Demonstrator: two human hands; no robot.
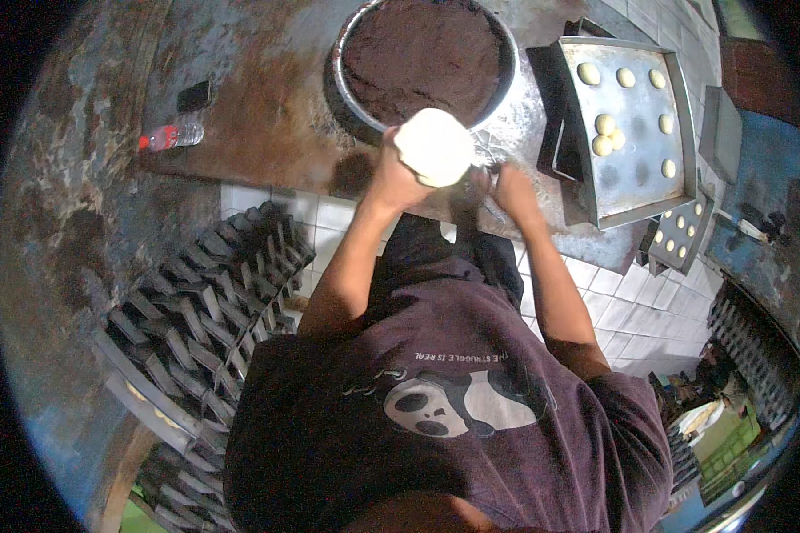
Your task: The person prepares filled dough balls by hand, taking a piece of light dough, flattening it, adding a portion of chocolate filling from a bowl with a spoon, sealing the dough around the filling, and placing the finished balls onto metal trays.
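A pale, flattened round of dough (434, 147) lies on my left hand (395, 182), which holds it from beneath and hides its own fingers behind it. Just beyond stands a large round metal basin (336, 78) filled with a dark brown, crumbly-looking paste (422, 53). To the right of the dough, my right hand (508, 191) is closed and slightly blurred. A thin, shiny strip shows by its fingers, too smeared to name. The dough and the right hand are apart, both near the table's front edge.
A raised metal tray (636, 169) with several dough balls (626, 78) stands on the right, some clustered together. Below it is another tray of dough pieces (682, 229). A plastic bottle (173, 137) and a dark phone-like object (195, 96) lie left. Stacked dark metal racks (204, 302) stand lower left.
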